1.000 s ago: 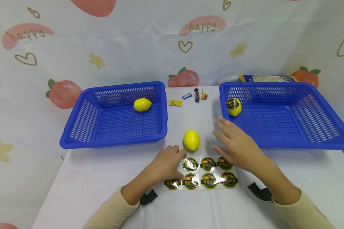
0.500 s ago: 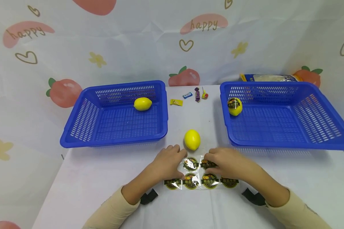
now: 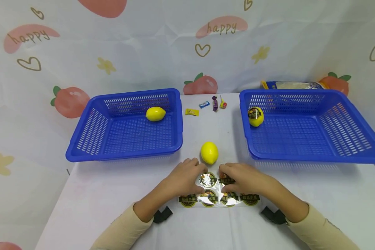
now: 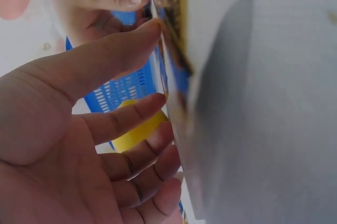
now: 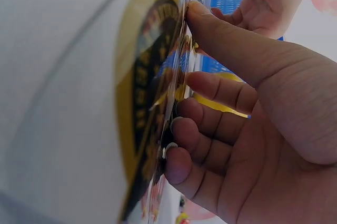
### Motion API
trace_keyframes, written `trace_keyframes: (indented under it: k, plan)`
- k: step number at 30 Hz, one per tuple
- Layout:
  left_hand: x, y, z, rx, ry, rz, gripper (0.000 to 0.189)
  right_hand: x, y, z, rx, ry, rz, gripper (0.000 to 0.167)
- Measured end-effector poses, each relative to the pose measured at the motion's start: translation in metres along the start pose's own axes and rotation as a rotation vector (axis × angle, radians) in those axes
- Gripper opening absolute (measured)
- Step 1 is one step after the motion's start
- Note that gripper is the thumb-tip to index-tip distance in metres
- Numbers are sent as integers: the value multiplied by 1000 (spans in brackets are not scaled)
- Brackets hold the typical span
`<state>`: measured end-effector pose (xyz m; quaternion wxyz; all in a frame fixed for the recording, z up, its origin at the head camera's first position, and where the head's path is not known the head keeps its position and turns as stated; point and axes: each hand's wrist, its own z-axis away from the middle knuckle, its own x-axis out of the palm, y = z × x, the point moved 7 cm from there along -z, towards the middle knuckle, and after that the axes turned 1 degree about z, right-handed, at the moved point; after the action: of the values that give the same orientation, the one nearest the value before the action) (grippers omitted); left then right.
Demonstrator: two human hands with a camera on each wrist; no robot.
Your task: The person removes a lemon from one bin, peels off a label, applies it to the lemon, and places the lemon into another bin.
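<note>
A clear sheet of round black-and-gold stickers (image 3: 208, 198) lies on the white table, its lower row showing between and below the hands. My left hand (image 3: 185, 178) rests its fingertips and thumb on the left part of the sheet. On the right part, my right hand (image 3: 244, 179) touches it with thumb and bent fingers, the two thumbs facing each other. Part of the upper sticker row is hidden under the hands. Just beyond them sits a plain yellow lemon (image 3: 209, 152). In the right wrist view, fingertips press along the shiny sheet (image 5: 152, 76).
At the left stands a blue basket (image 3: 125, 153) with one plain lemon (image 3: 155, 114). A second blue basket (image 3: 315, 157) at the right holds a lemon bearing a sticker (image 3: 255, 118). Small wrapped candies (image 3: 215, 103) lie between the baskets. Behind the right basket is a packet (image 3: 295, 85).
My right hand has come down and left from beside the right basket onto the sticker sheet. My left hand has shifted slightly right. The lemons have stayed put.
</note>
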<state>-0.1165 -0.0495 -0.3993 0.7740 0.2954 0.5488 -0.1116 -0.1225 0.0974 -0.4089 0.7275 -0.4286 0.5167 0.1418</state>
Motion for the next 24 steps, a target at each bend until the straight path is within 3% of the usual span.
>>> trace_keyframes:
  k: [14, 24]
  plan:
    - [4, -6, -7, -47, 34, 79, 54, -2, 1, 0, 15, 1, -19, 36]
    - [5, -8, -7, -32, 50, 143, 48, -2, 0, -1, 23, -8, -34, 36]
